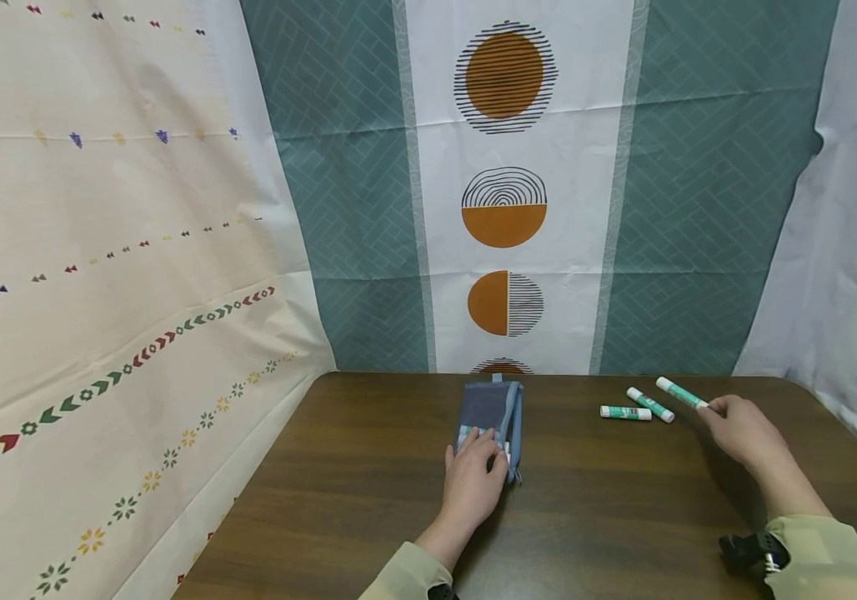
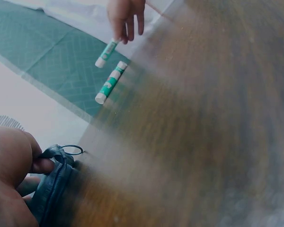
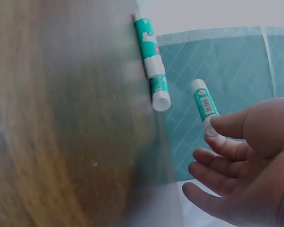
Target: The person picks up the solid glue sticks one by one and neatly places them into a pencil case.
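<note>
Between thumb and forefinger, my right hand (image 1: 747,433) pinches one end of a green-and-white glue stick (image 1: 679,392). In the right wrist view this glue stick (image 3: 206,104) points away from the fingertips, its barcode label showing. Two more glue sticks lie on the table to its left, one glue stick (image 1: 625,412) sideways and the other glue stick (image 1: 650,405) slanted. My left hand (image 1: 473,483) holds a blue-grey zippered pouch (image 1: 484,398) by its near part, thumb at the opening edge. White-and-green items (image 1: 466,433) show at the pouch, partly hidden by the fingers.
The brown wooden table (image 1: 586,517) ends at a hanging cloth (image 1: 353,208) with green and white panels. A cream patterned cloth (image 1: 136,292) hangs along the left side. A black wrist strap (image 1: 754,550) sits at the right sleeve.
</note>
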The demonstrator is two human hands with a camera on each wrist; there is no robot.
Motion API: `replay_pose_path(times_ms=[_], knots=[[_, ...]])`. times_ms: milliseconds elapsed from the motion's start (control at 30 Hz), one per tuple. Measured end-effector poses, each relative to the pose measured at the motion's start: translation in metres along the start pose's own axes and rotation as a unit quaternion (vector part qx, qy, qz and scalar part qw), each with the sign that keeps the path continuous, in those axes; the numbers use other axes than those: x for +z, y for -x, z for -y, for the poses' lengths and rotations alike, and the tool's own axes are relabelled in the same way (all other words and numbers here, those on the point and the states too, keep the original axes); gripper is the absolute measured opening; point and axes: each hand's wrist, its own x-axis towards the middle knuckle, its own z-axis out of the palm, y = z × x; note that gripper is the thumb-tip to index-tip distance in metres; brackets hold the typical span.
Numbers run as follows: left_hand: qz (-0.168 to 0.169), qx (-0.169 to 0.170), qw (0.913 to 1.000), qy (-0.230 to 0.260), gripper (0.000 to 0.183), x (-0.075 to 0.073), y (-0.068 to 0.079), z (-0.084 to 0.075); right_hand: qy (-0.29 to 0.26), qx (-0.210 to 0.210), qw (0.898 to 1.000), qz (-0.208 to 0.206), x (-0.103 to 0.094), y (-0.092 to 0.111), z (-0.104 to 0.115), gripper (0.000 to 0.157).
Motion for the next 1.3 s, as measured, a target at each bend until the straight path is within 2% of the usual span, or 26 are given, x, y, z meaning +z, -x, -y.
replay_pose_path(times_ms=[167,667,1133,1300], knots=[[0.0,0.0,1.0,0.0,0.028,0.0,0.0,0.0,0.0,-0.021,1.0,-0.013,-0.001,0.0,0.01,0.045],[0.001,0.0,1.0,-0.001,0.028,-0.001,0.001,-0.001,-0.005,-0.057,0.998,0.005,0.006,0.0,0.046,0.042],[-0.002,0.004,1.0,-0.001,0.026,0.0,0.0,0.0,-0.008,-0.093,0.996,0.008,0.03,0.006,0.076,0.04],[0.003,-0.002,1.0,0.001,0.027,0.0,0.0,0.0,-0.012,-0.117,0.993,0.001,0.039,0.009,0.087,0.036]])
